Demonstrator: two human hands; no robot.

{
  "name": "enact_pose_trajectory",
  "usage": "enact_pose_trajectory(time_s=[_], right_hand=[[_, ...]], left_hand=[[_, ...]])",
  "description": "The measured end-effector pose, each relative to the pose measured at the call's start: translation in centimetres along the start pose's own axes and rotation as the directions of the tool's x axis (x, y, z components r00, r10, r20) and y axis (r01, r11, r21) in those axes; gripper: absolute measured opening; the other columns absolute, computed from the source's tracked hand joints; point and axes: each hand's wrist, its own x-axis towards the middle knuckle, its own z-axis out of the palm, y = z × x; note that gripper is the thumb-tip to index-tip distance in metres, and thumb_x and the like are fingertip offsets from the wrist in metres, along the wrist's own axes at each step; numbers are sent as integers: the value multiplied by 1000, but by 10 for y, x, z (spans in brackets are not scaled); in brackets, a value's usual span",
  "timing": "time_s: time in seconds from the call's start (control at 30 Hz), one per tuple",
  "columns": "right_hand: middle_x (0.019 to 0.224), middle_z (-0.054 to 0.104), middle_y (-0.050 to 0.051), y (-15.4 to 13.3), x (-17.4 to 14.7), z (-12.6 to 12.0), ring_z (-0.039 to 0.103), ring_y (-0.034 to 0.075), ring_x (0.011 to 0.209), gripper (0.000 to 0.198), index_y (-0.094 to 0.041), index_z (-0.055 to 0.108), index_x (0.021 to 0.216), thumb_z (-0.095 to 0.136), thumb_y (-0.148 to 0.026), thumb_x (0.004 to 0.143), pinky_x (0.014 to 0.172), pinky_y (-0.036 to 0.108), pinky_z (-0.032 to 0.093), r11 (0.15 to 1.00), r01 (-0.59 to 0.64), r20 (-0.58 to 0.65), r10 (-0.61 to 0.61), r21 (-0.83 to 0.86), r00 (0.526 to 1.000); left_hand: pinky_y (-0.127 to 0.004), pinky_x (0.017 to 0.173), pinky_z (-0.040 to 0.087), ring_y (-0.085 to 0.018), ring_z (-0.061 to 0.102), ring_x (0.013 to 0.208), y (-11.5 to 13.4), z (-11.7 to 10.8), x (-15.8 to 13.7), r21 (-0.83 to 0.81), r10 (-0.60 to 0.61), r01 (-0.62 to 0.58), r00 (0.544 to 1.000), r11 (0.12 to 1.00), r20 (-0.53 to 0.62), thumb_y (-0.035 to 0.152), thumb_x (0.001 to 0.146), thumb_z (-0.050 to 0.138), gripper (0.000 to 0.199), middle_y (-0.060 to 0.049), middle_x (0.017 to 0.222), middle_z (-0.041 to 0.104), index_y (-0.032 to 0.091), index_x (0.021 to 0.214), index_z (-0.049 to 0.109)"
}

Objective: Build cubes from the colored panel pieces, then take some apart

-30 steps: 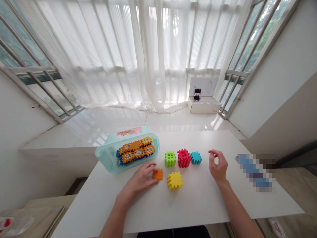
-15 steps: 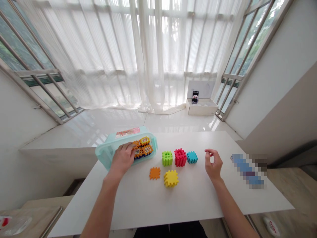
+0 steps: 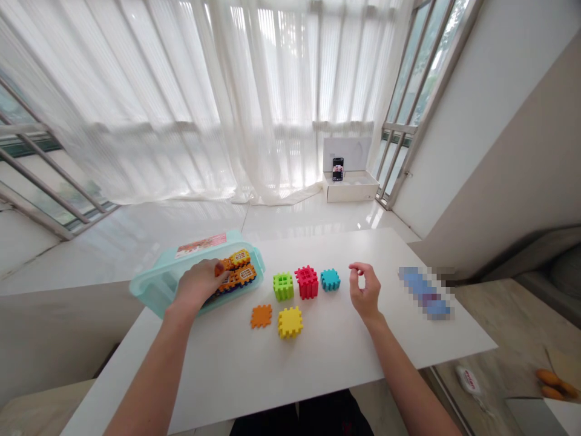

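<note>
My left hand reaches into the tilted mint-green plastic bin, its fingers closed on an orange interlocking block; the fingertips are partly hidden. Beside it in the bin lie several orange and yellow blocks with white window grilles. My right hand rests at the table's right side, fingers curled with nothing in them. Between the hands stand stacked toothed blocks: lime green, red, teal and yellow. A single flat orange piece lies left of the yellow stack.
The white table holds everything near me. A blurred-out blue object lies at its right end. On the sill behind, a phone leans in an open white box. A sheer curtain hangs behind.
My view has turned to the right, so everything appears further left. My left hand stays in the bin at the orange blocks. The right hand keeps its curled shape.
</note>
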Motion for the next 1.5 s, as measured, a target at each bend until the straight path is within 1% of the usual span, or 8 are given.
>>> enact_pose_trajectory(time_s=[0.23, 0.37, 0.53, 0.63, 0.83, 1.0, 1.3, 1.5], right_hand=[[105, 66, 9, 10, 6, -41, 60, 25, 102, 16, -22, 62, 103, 52, -26, 90, 90, 44, 49, 981, 76, 110, -57, -177, 992], [115, 63, 16, 54, 2, -115, 55, 35, 110, 50, -17, 58, 116, 61, -52, 81, 97, 52, 43, 833, -99, 67, 161, -544, 985], [122, 59, 27, 109, -7, -179, 55, 45, 112, 101, -6, 42, 137, 63, -73, 65, 94, 56, 41, 489, -244, 79, 551, -838, 831], [120, 61, 25, 120, -11, -186, 57, 45, 112, 106, -8, 36, 143, 60, -76, 65, 91, 53, 45, 447, -267, 113, 660, -854, 743], [117, 65, 24, 117, -12, -186, 61, 42, 108, 91, -9, 43, 138, 53, -72, 73, 84, 48, 49, 454, -301, 86, 655, -838, 750], [112, 69, 20, 111, -4, -188, 66, 42, 96, 87, -14, 52, 128, 56, -76, 67, 74, 47, 51, 402, -359, 34, 704, -843, 710], [111, 70, 17, 106, -3, -193, 67, 37, 98, 76, -17, 58, 111, 67, -72, 59, 82, 46, 52, 533, -488, -12, 667, -691, 745], [103, 70, 13, 52, -17, -178, 67, 31, 99, 66, -19, 53, 104, 75, -62, 59, 80, 40, 55, 793, -494, 92, 556, -356, 826]], left_hand=[[-43, 104, 44, -30, 57, 118, 0, 4, -46, -267, 140, -260, 907, 928, -398, 34, 77, 53, 32, -11, 127, 61, 20, 105, 61], [-43, 107, 43, -28, 56, 123, -3, 28, -96, -405, 339, -450, 885, 796, -319, 33, 79, 55, 36, -8, 133, 58, 24, 114, 59], [-42, 107, 44, -26, 57, 124, 1, 58, -120, -497, 468, -477, 871, 725, -153, 19, 74, 54, 44, -9, 138, 56, 24, 117, 60], [-41, 109, 42, -26, 54, 128, 5, 66, -119, -547, 496, -470, 861, 693, -112, 13, 72, 52, 48, -10, 140, 54, 23, 118, 61], [-41, 111, 40, -26, 53, 128, 6, 69, -115, -587, 552, -475, 832, 655, -57, 8, 70, 51, 49, -10, 140, 55, 22, 115, 63], [-43, 110, 41, -26, 52, 129, 10, 45, -131, -598, 513, -508, 839, 620, -181, 14, 79, 55, 40, -10, 144, 50, 23, 117, 61], [-36, 103, 45, -22, 60, 114, 141, -6, -203, -875, 600, -449, 756, 180, -264, 17, 83, 61, 24, -7, 123, 63, 24, 105, 65], [-41, 101, 45, -28, 55, 121, 259, 49, -202, -965, 636, 219, 768, -142, 80, 44, 85, 66, 49, -17, 133, 56, 18, 125, 57]])
